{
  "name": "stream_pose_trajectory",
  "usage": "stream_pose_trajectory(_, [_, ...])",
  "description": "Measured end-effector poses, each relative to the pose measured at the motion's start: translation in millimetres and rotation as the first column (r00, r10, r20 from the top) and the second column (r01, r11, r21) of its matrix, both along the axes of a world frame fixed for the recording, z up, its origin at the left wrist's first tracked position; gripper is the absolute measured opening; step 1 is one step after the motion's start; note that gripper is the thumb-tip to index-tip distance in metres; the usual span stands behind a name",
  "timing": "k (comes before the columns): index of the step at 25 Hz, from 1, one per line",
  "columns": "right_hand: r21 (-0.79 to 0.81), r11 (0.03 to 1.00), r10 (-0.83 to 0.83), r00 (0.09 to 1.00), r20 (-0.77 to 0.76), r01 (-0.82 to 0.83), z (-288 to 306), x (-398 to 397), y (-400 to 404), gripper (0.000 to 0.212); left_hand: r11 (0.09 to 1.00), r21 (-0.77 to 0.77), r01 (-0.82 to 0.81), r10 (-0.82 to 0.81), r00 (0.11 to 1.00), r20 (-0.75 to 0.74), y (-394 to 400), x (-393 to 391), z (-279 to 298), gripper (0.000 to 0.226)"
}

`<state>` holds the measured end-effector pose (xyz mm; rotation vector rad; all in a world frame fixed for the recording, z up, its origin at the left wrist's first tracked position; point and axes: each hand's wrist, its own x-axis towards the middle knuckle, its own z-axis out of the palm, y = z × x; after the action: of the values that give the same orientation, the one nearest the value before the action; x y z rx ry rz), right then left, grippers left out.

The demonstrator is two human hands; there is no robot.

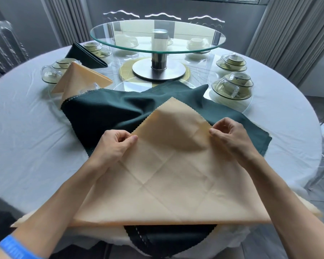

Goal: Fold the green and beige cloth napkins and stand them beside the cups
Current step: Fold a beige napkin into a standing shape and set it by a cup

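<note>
**Beige napkin held by two edges over the green cloth**

I see my left hand (116, 144) pinching the left scalloped edge of the beige napkin (168, 176), and my right hand (230, 135) pinching its right edge. The napkin's far corner points away from me, lifted over an unfolded green napkin (110, 116) spread on the white tablecloth (26, 137). Further left, a folded beige napkin (79, 79) and a folded green napkin (84, 57) stand beside cups (52, 72). A glass turntable (157, 34) sits centre.
</note>
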<state>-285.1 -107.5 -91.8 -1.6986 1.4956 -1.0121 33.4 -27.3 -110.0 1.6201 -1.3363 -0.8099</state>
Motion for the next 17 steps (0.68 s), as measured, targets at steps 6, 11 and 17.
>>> stream_pose_trajectory(6, [-0.071,0.997,0.002,0.997,0.073,0.003,1.7,10.6,-6.9,0.016,0.999,-0.037,0.026,-0.023,0.997,0.079,-4.8,9.6,4.5,0.024])
stream_pose_trajectory(11, [-0.075,0.997,0.0,0.998,0.064,0.005,0.5,11.3,-6.1,0.012,0.989,-0.098,-0.108,0.134,0.942,0.309,8.7,-0.3,16.1,0.018])
stream_pose_trajectory(17, [-0.126,0.991,-0.038,0.998,0.058,0.045,-0.2,16.2,-6.9,0.011,0.921,-0.215,0.325,-0.041,0.63,0.775,109.6,-96.8,-17.6,0.039])
